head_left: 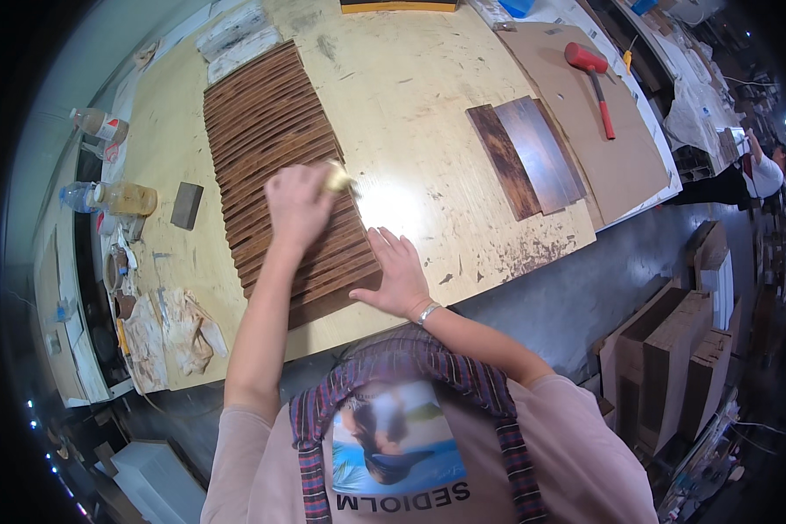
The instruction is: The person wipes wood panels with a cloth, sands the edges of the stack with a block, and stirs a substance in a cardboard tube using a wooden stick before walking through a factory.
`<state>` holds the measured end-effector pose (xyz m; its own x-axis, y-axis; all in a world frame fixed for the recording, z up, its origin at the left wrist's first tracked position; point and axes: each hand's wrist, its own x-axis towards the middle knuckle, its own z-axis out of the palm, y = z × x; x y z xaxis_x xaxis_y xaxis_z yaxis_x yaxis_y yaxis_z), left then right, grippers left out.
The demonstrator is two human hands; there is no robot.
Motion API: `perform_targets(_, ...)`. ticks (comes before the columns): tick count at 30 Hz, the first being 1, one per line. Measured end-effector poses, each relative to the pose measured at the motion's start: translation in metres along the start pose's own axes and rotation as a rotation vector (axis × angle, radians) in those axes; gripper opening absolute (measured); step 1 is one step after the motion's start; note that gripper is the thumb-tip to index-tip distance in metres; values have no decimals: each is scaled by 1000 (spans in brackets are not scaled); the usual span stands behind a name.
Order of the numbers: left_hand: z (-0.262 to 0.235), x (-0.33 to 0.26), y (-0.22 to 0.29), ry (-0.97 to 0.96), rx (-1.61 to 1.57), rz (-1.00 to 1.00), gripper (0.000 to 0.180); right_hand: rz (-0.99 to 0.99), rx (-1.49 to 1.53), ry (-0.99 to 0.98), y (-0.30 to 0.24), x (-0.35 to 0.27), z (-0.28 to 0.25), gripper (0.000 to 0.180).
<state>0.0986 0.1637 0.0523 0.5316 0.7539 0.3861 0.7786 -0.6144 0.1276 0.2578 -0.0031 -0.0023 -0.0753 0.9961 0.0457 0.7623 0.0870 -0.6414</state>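
A long row of narrow, ridged brown wooden strips point(275, 140) lies packed side by side on the pale plywood table point(419, 113). Over the strips' right edge, my left hand point(299, 205) is closed on a small pale yellow tool point(337, 177). Blur and my fingers hide its exact kind. My right hand point(397, 272) rests with fingers spread against the near right corner of the strips, holding nothing. Left of the row sits a small grey-brown block point(187, 206).
Dark wooden boards point(533, 157) overlap at the right, near a red mallet point(588, 59) on brown cardboard point(555, 65). Bottles of amber liquid point(127, 199) and stained cloths point(179, 336) line the left edge. Another person point(764, 175) stands far right; boxes point(664, 367) stand below.
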Motion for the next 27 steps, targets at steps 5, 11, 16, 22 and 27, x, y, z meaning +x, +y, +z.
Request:
perform_targets(5, -7, 1, -23, 163, 16, -208, 37, -10, 2, -2, -1, 1, 3, 110)
perform_targets(11, -32, -33, -30, -60, -96, -30, 38, -3, 47, 26, -2, 1, 1, 107)
perform_targets(16, -85, -137, -136, -85, 106, -449, 44, -8, 59, 27, -5, 1, 5, 108)
perform_targets(22, -36, -24, -19, 126, -80, -126, 31, 3, 27, 18, -3, 1, 0, 108)
perform_targets(27, -22, -15, -23, -109, -10, -169, 34, 4, 22, 22, -4, 2, -2, 109)
